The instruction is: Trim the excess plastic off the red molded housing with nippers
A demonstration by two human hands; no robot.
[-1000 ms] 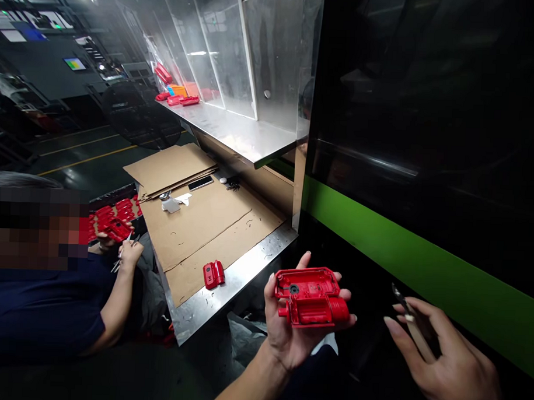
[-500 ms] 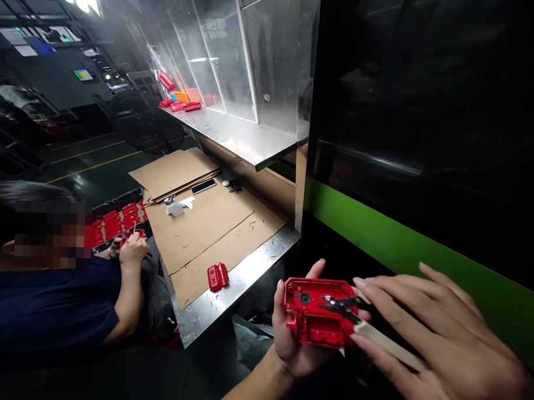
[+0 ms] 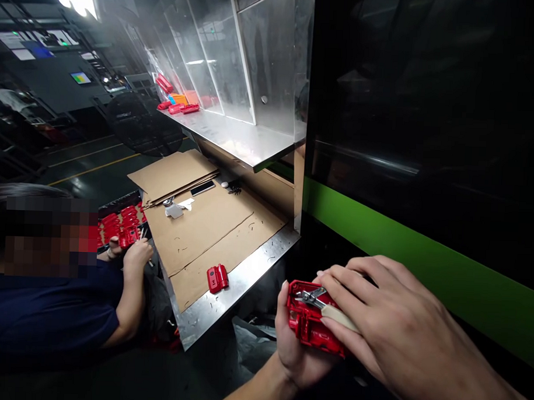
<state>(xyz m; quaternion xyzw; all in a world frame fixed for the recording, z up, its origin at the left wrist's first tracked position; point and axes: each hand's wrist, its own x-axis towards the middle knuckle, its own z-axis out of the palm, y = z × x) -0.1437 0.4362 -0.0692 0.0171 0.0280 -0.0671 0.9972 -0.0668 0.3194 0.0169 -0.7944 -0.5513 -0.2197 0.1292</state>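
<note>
My left hand (image 3: 293, 355) is closed around a red plastic housing (image 3: 317, 336), its hollow inner side turned up towards me. In my right hand (image 3: 389, 315) is a pair of nippers (image 3: 338, 317) with pale handles, fingers wrapped over them. The metal jaws lie over the upper left part of the housing's inside; whether they touch the plastic I cannot tell. My right fingers cover the housing's upper right part. Another red housing (image 3: 217, 278) lies on the near edge of the workbench, left of my hands.
Cardboard sheets (image 3: 217, 227) cover the metal workbench (image 3: 246, 284), with a phone (image 3: 203, 188) and scraps on top. A steel shelf (image 3: 242, 144) holds red and orange parts. At left a co-worker (image 3: 57, 309) handles a red part beside a crate of red parts (image 3: 124, 219).
My right hand has moved left over the housing, taking the nippers' jaws from its middle to its upper left. The housing has tilted somewhat. The co-worker's hands have shifted.
</note>
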